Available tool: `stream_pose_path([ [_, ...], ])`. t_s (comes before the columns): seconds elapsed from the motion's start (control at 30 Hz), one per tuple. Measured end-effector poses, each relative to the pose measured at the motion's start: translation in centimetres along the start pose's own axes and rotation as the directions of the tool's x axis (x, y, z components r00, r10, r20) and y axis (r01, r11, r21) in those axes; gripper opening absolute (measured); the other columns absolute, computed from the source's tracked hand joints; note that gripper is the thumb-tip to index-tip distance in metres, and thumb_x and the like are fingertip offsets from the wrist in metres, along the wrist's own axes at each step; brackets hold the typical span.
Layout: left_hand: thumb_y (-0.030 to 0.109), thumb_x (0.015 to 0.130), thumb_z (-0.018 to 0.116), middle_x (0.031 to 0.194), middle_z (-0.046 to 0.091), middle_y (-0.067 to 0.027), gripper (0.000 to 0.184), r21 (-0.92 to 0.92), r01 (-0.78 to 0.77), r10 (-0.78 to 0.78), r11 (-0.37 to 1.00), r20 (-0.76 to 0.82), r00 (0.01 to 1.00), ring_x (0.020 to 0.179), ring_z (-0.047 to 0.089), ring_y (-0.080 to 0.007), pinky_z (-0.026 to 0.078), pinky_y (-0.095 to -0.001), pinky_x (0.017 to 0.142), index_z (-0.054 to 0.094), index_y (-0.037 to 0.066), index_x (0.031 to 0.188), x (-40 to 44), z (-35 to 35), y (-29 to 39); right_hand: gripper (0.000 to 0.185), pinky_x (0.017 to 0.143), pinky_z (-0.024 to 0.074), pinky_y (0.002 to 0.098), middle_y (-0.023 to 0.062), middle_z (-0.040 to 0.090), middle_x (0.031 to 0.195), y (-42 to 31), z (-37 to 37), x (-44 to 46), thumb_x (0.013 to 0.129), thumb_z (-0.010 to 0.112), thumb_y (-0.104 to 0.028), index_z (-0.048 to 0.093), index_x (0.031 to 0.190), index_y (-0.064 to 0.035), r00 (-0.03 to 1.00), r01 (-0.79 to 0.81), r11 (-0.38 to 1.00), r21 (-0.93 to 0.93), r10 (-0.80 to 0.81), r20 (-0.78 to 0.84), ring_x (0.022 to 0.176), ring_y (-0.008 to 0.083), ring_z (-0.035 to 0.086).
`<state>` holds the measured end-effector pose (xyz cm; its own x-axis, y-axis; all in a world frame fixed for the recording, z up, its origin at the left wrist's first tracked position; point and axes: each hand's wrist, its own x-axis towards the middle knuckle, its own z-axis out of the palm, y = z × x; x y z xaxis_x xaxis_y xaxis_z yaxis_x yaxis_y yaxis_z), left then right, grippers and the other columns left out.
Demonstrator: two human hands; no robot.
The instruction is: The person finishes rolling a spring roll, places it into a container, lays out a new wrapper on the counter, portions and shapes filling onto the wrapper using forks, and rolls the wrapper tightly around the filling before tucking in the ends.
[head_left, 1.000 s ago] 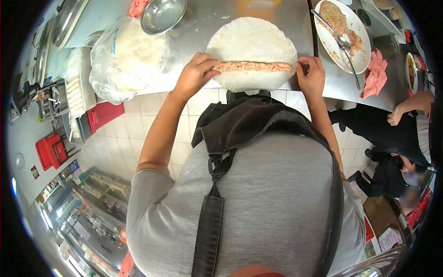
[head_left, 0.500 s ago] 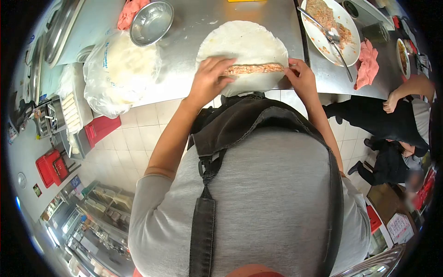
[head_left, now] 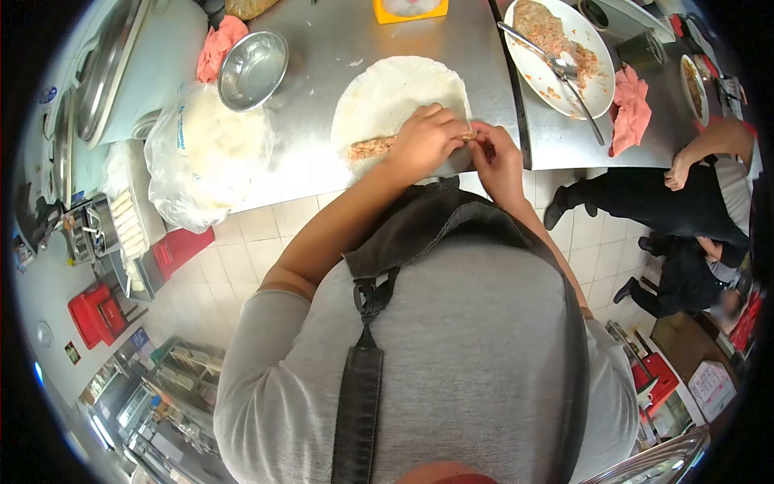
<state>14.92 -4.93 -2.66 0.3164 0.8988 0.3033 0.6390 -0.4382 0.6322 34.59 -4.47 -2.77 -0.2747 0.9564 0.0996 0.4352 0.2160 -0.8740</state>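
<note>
Left hand palm-down over round white dough sheet at steel desk's near edge, grip narrow, fingers curled by orange-pink filling strip's right end; right hand pinching there too, forearms angled inward.

On the steel counter I can make out one crumpled pink cloth toward the left of my view, a second pink cloth toward the right, and between them a yellow box at the top edge. Off to my left I have a red bin on the tiled floor, a red stool by the wall and some shelves lower down. Over on my right, a person in dark trousers is near another person in dark clothes, with a brown box and a paper notice below them.
</note>
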Motion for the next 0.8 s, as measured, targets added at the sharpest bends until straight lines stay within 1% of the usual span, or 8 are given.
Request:
stream_pose_path([
  [0.1,0.019,0.083,0.083,0.096,0.073,-0.0091,0.037,-0.071,0.084,-0.089,0.994,-0.070,0.994,0.094,0.067,-0.0290,0.055,-0.0397,0.086,0.072,0.006,0.116,1.1,-0.2,-0.3,0.036,0.067,0.0520,0.0344,0.0136,0.063,0.093,-0.8,-0.4,-0.1,0.089,0.069,0.003,0.069,0.125,-0.0022,0.998,0.028,0.998,-0.049,-0.025,0.061,0.072,0.0243,0.062],
  [0.17,0.016,0.084,0.083,0.093,0.075,-0.0115,0.037,-0.384,0.421,-0.455,0.822,0.001,0.890,0.084,0.072,-0.0290,0.058,-0.0380,0.079,0.070,0.006,0.117,2.4,0.4,-0.9,0.037,0.067,0.0513,0.0347,0.0137,0.062,0.093,-0.5,-0.2,-0.1,0.090,0.069,0.002,0.069,0.127,-0.0022,0.997,0.061,0.997,-0.036,-0.059,0.042,0.072,0.0257,0.062],
  [0.23,0.010,0.084,0.082,0.088,0.076,-0.0125,0.036,-0.389,0.372,-0.431,0.843,-0.075,0.899,0.076,0.074,-0.0291,0.060,-0.0380,0.073,0.068,0.006,0.117,3.9,0.8,-1.0,0.033,0.070,0.0516,0.0370,0.0136,0.063,0.093,-0.7,-0.3,-0.1,0.090,0.071,-0.001,0.071,0.123,-0.0016,0.998,0.023,0.999,-0.033,-0.021,0.060,0.075,0.0276,0.062],
  [0.33,0.012,0.081,0.085,0.086,0.074,-0.0113,0.039,-0.258,0.446,-0.471,0.857,-0.042,0.881,0.078,0.073,-0.0289,0.058,-0.0394,0.073,0.066,0.006,0.114,5.5,1.3,-1.5,0.028,0.076,0.0514,0.0401,0.0133,0.065,0.093,-0.2,-0.4,0.5,0.088,0.074,-0.006,0.074,0.115,-0.0015,0.982,0.189,0.958,-0.217,-0.181,0.054,0.081,0.0303,0.063],
  [0.57,0.018,0.084,0.082,0.093,0.072,-0.0100,0.026,-0.012,0.399,-0.397,0.917,-0.126,0.909,0.083,0.068,-0.0306,0.053,-0.0429,0.074,0.070,0.010,0.105,5.3,-0.4,-2.2,0.024,0.084,0.0490,0.0425,0.0136,0.064,0.103,0.8,-0.8,2.1,0.086,0.078,-0.017,0.075,0.106,-0.0035,0.921,0.386,0.874,-0.295,-0.386,0.060,0.094,0.0336,0.060],
  [0.63,0.010,0.085,0.076,0.096,0.073,-0.0075,0.020,0.125,0.169,-0.104,0.978,-0.411,0.906,0.095,0.066,-0.0312,0.051,-0.0448,0.083,0.074,0.013,0.104,4.0,-3.8,-3.8,0.026,0.086,0.0477,0.0429,0.0148,0.063,0.111,1.1,-1.1,2.2,0.086,0.079,-0.019,0.073,0.107,-0.0039,0.912,0.408,0.874,-0.265,-0.402,0.078,0.098,0.0344,0.059],
  [0.7,-0.003,0.082,0.065,0.106,0.075,-0.0053,0.036,0.474,0.304,-0.081,0.826,-0.433,0.898,0.106,0.064,-0.0308,0.049,-0.0443,0.090,0.078,0.018,0.108,2.2,-10.5,-5.3,0.028,0.087,0.0471,0.0429,0.0152,0.064,0.116,0.7,-1.1,2.1,0.086,0.078,-0.020,0.072,0.108,-0.0042,0.908,0.418,0.872,-0.256,-0.411,0.085,0.099,0.0343,0.059],
  [0.8,-0.002,0.079,0.059,0.123,0.073,0.0007,0.052,0.670,0.463,-0.196,0.580,-0.437,0.878,0.116,0.058,-0.0278,0.040,-0.0478,0.099,0.076,0.023,0.121,-1.3,-19.1,-10.5,0.029,0.089,0.0463,0.0430,0.0146,0.064,0.120,0.8,-1.1,2.4,0.086,0.078,-0.022,0.071,0.108,-0.0047,0.901,0.434,0.867,-0.246,-0.424,0.096,0.100,0.0341,0.059],
])
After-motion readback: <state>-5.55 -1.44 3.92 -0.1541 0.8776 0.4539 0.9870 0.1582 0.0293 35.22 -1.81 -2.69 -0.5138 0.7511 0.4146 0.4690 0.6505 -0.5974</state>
